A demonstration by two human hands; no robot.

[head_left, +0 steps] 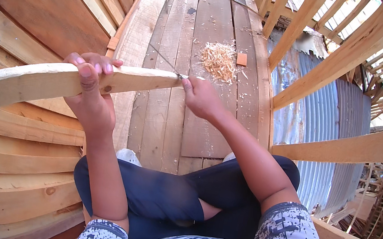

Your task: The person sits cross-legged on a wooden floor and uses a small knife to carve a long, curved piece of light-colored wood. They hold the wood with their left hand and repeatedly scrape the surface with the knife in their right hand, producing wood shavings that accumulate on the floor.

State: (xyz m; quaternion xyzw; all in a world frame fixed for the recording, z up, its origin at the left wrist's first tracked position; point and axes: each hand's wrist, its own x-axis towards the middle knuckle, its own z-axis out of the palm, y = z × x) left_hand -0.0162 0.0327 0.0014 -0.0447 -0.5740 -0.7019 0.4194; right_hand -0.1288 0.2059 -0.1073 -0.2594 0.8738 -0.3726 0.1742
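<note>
A long pale wooden plank [39, 79] runs across in front of me, its upper edge rough and whittled. My left hand [93, 82] is closed around it, thumb on the near face and fingers over the top edge. Near the plank's right end, my right hand [203, 97] is closed on what looks like a knife [166, 59]. Its thin dark blade shows almost edge-on, slanting up and left across the plank's edge. The handle is hidden in my fist.
Wood shavings [219, 61] lie heaped on the plank floor [165, 130] beyond my hands, beside a small orange-brown block [242, 59]. Stacked boards [23, 153] line the left side. A slatted wooden railing [334, 57] stands on the right, with corrugated metal sheets [319, 124] beyond it.
</note>
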